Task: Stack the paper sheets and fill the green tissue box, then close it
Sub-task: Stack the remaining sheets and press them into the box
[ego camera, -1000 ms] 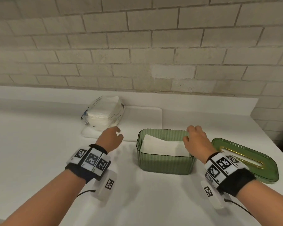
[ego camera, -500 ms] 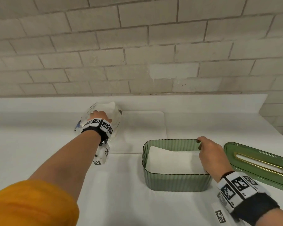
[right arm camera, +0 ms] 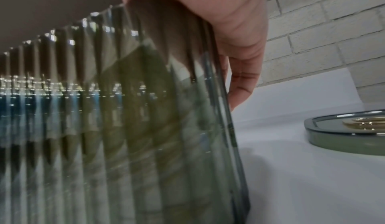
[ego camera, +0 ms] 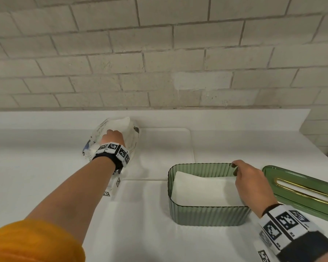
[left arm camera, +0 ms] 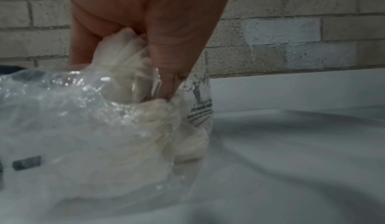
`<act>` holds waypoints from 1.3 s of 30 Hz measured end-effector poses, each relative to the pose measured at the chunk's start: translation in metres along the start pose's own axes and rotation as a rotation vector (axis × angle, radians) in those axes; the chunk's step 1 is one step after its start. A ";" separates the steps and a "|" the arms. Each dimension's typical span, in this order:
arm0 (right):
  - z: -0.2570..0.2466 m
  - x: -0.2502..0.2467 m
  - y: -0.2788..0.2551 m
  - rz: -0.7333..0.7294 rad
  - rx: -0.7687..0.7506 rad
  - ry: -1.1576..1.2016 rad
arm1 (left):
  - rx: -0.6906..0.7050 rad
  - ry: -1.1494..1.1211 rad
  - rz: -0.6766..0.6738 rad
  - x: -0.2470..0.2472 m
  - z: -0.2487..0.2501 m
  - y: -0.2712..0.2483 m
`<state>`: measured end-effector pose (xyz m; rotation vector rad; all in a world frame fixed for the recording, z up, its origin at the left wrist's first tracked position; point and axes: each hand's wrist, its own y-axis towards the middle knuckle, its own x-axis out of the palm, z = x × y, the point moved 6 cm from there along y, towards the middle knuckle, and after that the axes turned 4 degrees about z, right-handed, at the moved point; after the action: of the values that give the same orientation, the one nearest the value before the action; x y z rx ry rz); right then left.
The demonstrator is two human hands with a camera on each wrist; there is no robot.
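Note:
A ribbed green tissue box [ego camera: 206,214] stands open on the white counter, with white paper sheets [ego camera: 203,190] lying inside. My right hand [ego camera: 248,178] grips its far right rim, thumb outside the wall [right arm camera: 243,73] and fingers over the edge. The green lid [ego camera: 301,191] with a gold slot lies flat to the right of the box. At the back left sits a clear plastic pack of paper sheets [ego camera: 127,129]. My left hand [ego camera: 113,138] reaches into the pack's opening and pinches a bunch of white sheets [left arm camera: 123,59] between thumb and fingers.
A brick wall [ego camera: 159,53] rises behind the counter's low back ledge. A thin white mat [ego camera: 169,148] lies under the pack, behind the box. The counter's right end [ego camera: 326,159] is close behind the lid.
My left hand went from hovering near the box out to the plastic pack and took hold of sheets inside. My right hand slid onto the box's far right rim.

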<state>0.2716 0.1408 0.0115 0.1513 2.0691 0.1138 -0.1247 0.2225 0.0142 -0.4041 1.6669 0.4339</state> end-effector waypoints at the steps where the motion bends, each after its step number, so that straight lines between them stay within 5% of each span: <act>1: 0.000 0.000 0.000 0.000 -0.002 -0.003 | -0.001 -0.008 0.011 -0.001 0.000 0.000; 12: -0.001 0.001 0.000 0.003 -0.037 -0.036 | 0.085 0.038 0.138 -0.028 -0.009 -0.001; 17: -0.001 0.000 -0.001 -0.010 -0.049 -0.047 | 0.075 -0.192 0.217 -0.088 -0.024 -0.009; 22: -0.015 -0.017 0.009 -0.061 -0.103 -0.018 | 0.245 -0.562 0.292 -0.149 -0.025 -0.043; 26: -0.052 -0.054 0.022 -0.092 -0.193 0.423 | 0.385 -0.902 -0.018 -0.168 -0.005 -0.086; 29: -0.064 -0.065 0.030 -0.216 -0.100 0.807 | 0.454 -1.136 -0.364 -0.154 0.019 -0.122; 32: -0.067 -0.060 0.024 -0.418 -0.030 0.922 | 0.499 -1.295 -0.629 -0.134 0.048 -0.147; 35: -0.065 -0.056 0.011 -0.579 -0.001 0.994 | 0.490 -1.326 -0.783 -0.114 0.069 -0.164; 39: -0.055 -0.058 0.005 -0.608 0.074 1.083 | 0.419 -1.363 -0.848 -0.091 0.083 -0.171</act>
<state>0.2509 0.1355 0.0885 -0.6331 3.0842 -0.3294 0.0433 0.1177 0.0852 -0.3255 0.1555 -0.2814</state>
